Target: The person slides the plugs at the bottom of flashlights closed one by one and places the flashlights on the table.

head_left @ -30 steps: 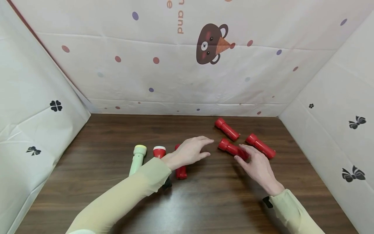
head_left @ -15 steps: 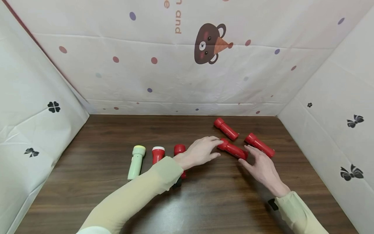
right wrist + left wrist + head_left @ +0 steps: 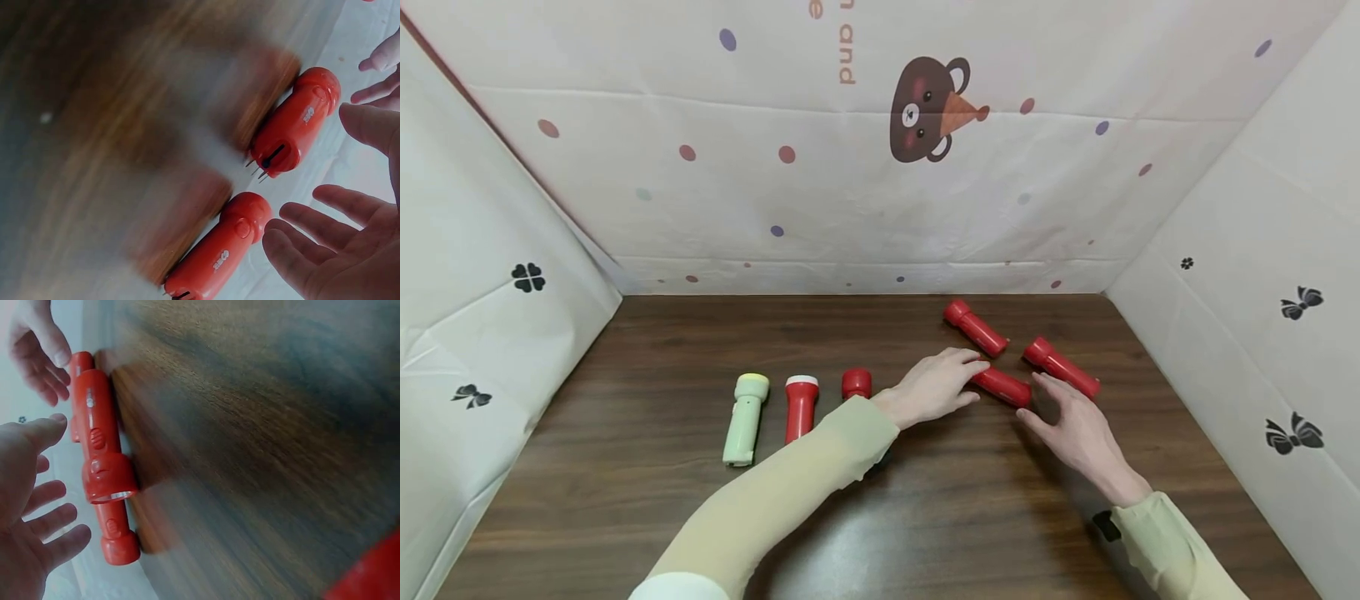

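A red flashlight (image 3: 1003,385) lies slantwise on the wooden table between my two hands. My left hand (image 3: 934,387) reaches over its head end, relaxed fingers overlapping and hiding that end in the head view. At the tail end my right hand (image 3: 1075,429) hovers with fingers spread and nothing in its grasp. The left wrist view shows the same flashlight (image 3: 100,425) beside the loose fingers of my left hand (image 3: 31,512). Metal prongs stick out of its tail in the right wrist view, where my right palm (image 3: 350,250) faces two red flashlights.
Another red flashlight (image 3: 976,329) lies behind, and one more (image 3: 1062,367) to the right. On the left are a pale green flashlight (image 3: 745,425), a white-rimmed red one (image 3: 801,408) and a red one (image 3: 856,383) partly under my left sleeve. Patterned white sheets (image 3: 760,192) wall the table.
My left hand has moved right, onto the middle flashlight's head end, and its sleeve uncovers more of the green flashlight. My right hand has drawn slightly back from the tail end.
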### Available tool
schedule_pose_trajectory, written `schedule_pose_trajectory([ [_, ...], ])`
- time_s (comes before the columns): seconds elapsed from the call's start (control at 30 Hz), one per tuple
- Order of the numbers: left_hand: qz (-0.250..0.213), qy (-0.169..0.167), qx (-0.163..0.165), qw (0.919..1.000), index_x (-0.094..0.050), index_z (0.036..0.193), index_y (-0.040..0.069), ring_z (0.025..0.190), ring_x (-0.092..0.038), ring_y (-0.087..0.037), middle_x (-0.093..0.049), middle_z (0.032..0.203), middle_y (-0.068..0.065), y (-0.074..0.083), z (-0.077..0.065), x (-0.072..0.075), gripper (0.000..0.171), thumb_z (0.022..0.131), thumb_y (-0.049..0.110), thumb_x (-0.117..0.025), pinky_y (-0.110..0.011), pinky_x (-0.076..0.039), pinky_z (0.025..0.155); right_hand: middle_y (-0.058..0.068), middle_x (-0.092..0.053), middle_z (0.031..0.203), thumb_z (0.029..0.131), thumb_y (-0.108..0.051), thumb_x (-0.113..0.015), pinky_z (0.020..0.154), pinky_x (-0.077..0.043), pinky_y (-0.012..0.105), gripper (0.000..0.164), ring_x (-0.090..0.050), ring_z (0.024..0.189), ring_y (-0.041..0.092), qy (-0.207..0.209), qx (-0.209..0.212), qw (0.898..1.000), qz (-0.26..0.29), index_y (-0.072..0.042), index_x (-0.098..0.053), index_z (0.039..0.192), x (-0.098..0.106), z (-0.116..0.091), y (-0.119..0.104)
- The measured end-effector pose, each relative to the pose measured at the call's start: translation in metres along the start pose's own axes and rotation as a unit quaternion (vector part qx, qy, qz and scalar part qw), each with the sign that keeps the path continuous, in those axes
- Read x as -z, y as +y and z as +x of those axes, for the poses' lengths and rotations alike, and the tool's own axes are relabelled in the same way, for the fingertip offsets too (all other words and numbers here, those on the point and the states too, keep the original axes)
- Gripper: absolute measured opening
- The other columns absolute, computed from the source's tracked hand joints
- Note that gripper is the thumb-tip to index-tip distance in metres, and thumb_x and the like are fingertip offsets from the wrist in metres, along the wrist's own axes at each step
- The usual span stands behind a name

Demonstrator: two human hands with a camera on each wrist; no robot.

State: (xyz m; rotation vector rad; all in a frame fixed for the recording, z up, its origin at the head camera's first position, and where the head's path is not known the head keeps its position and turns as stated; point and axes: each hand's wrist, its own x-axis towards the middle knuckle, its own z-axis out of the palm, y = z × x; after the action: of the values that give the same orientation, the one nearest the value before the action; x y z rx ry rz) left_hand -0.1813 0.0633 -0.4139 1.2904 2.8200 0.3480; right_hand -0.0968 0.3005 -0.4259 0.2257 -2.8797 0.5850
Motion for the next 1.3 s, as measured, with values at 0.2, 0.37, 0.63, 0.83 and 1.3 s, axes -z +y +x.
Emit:
schedule_pose_trajectory([
  [0.2, 0.02, -0.019, -0.002, 0.9996, -0.054, 0.154, 0.02, 0.151, -0.047, -0.02, -0.053, 0.161, -0.002, -0.001, 0.014, -0.004, 0.054, 0.104, 0.036, -0.067, -0.036, -0.049, 0.12, 0.032, -0.06, 0.146, 0.092, -0.025, -0.08, 0.106, -0.05, 0.068, 0.062, -0.059, 0.134, 0.05, -0.015, -0.019, 1.0, 0.004, 0.004, -0.059, 0.143, 0.002, -0.004, 0.005],
  [0.37, 0.048, -0.024, -0.005, 0.9986, -0.055, 0.152, 0.02, 0.15, -0.049, -0.02, -0.055, 0.159, 0.0, -0.002, 0.023, -0.009, 0.053, 0.103, 0.035, -0.068, -0.035, -0.046, 0.123, 0.032, -0.058, 0.148, 0.093, -0.026, -0.079, 0.107, -0.049, 0.069, 0.065, -0.058, 0.135, 0.05, -0.027, -0.032, 0.999, 0.007, 0.005, -0.057, 0.145, 0.005, -0.005, 0.007],
  [0.63, 0.07, -0.048, -0.001, 0.9964, -0.054, 0.153, 0.024, 0.151, -0.049, -0.017, -0.055, 0.159, 0.004, 0.004, 0.035, -0.014, 0.053, 0.104, 0.04, -0.065, -0.038, -0.039, 0.127, 0.032, -0.062, 0.143, 0.093, -0.024, -0.079, 0.106, -0.05, 0.068, 0.064, -0.06, 0.133, 0.05, -0.026, -0.035, 0.999, 0.009, 0.006, -0.057, 0.145, 0.006, -0.006, 0.009],
  [0.83, 0.066, -0.056, 0.009, 0.9962, -0.056, 0.152, 0.025, 0.148, -0.051, -0.017, -0.06, 0.154, 0.004, 0.008, 0.042, -0.015, 0.051, 0.104, 0.039, -0.066, -0.04, -0.037, 0.128, 0.029, -0.065, 0.141, 0.095, -0.024, -0.077, 0.105, -0.051, 0.067, 0.062, -0.062, 0.131, 0.048, -0.036, -0.048, 0.998, 0.023, 0.004, -0.056, 0.146, 0.002, -0.005, 0.01],
  [1.3, 0.067, -0.056, 0.006, 0.9962, -0.061, 0.146, 0.024, 0.137, -0.059, -0.018, -0.067, 0.144, 0.002, 0.01, 0.048, -0.02, 0.047, 0.101, 0.035, -0.072, -0.036, -0.041, 0.125, 0.027, -0.065, 0.143, 0.096, -0.025, -0.076, 0.106, -0.052, 0.066, 0.058, -0.062, 0.132, 0.047, -0.044, -0.057, 0.997, 0.032, 0.003, -0.058, 0.144, -0.002, 0.002, 0.012],
])
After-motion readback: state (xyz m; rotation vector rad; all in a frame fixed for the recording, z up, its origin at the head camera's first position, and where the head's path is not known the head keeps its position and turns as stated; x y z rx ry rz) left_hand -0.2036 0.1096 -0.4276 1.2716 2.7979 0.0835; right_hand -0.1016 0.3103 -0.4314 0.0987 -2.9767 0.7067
